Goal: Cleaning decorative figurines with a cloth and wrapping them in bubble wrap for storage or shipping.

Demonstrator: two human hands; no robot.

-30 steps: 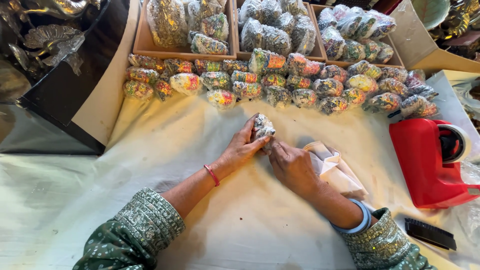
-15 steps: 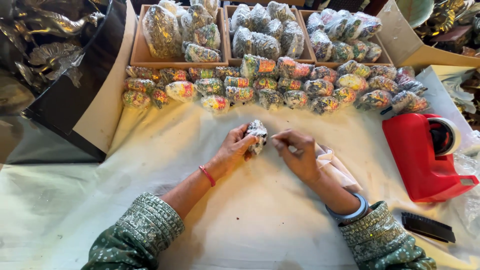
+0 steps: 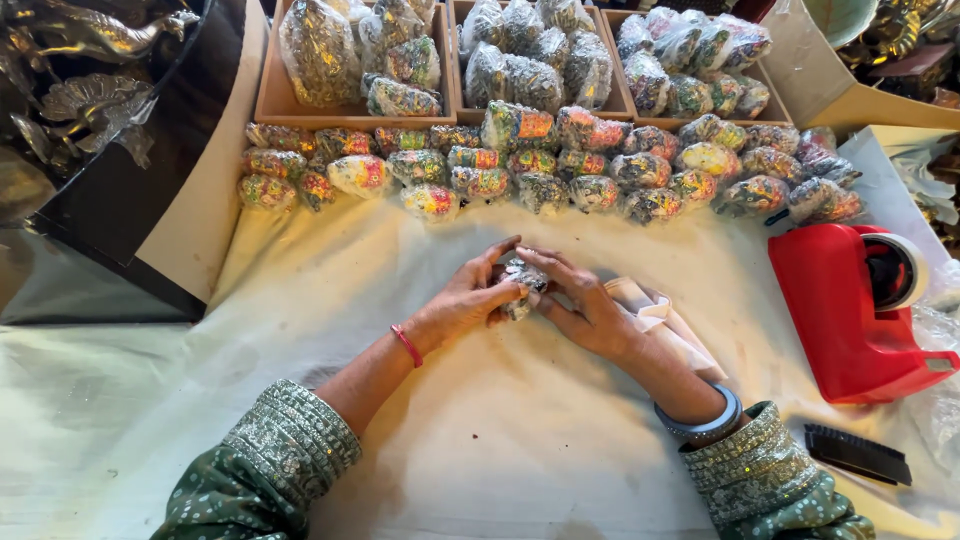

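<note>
Both my hands meet at the middle of the white cloth around one small plastic-wrapped colourful item. My left hand cups it from the left, a red thread band on that wrist. My right hand covers it from the right, with a blue bangle at the wrist. Most of the item is hidden between my fingers.
Several wrapped colourful items lie in rows at the far edge of the cloth, with wooden trays of more behind. A red tape dispenser stands right, a black brush near it, folded plastic bags under my right forearm, metal figurines left.
My hands have come lower and closed more tightly over the wrapped item, which shows less than before. The camera has shifted slightly.
</note>
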